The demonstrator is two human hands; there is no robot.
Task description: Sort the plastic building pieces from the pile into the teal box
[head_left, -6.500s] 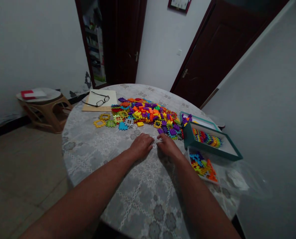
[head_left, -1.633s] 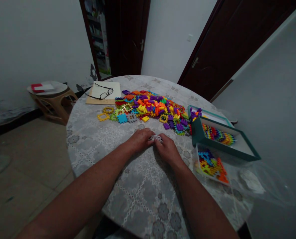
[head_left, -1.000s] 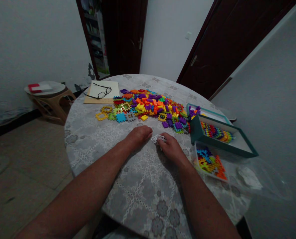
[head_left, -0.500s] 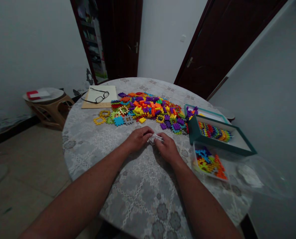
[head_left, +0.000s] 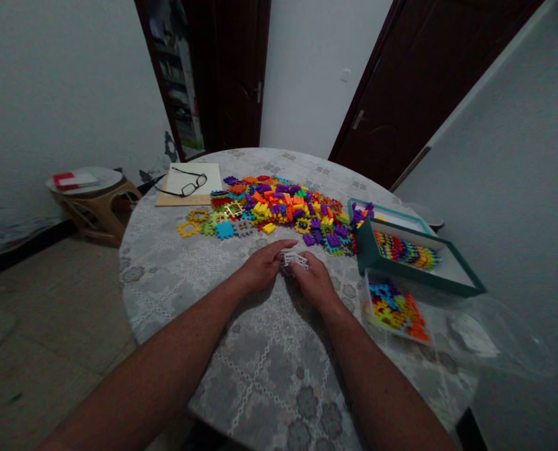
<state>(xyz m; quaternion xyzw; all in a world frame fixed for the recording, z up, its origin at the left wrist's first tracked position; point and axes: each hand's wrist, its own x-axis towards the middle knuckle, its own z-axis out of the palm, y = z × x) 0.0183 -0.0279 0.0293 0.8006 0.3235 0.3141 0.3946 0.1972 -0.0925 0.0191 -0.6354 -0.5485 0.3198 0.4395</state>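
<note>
A small white openwork building piece point(head_left: 290, 257) is between my two hands, over the near middle of the table. My left hand point(head_left: 262, 267) grips its left end, with the index finger stretched out past its far side. My right hand point(head_left: 314, 279) pinches its right side, the thumb lying on top. The piece's underside and some of my fingers are hidden. Just beyond my hands lies a heap of colourful plastic building pieces point(head_left: 283, 203), some square with notched edges.
Eyeglasses point(head_left: 189, 188) lie on a pale board point(head_left: 166, 199) at the back left. On the right stand a green box point(head_left: 419, 269) with rows of coloured pieces and a clear plastic tub point(head_left: 370, 313) of loose pieces. A clear plastic bag point(head_left: 508, 338) sits beyond the tub.
My left index finger has straightened and reached farther over the white piece. The piece has turned slightly, and more of its lattice face shows. The heap has not moved.
</note>
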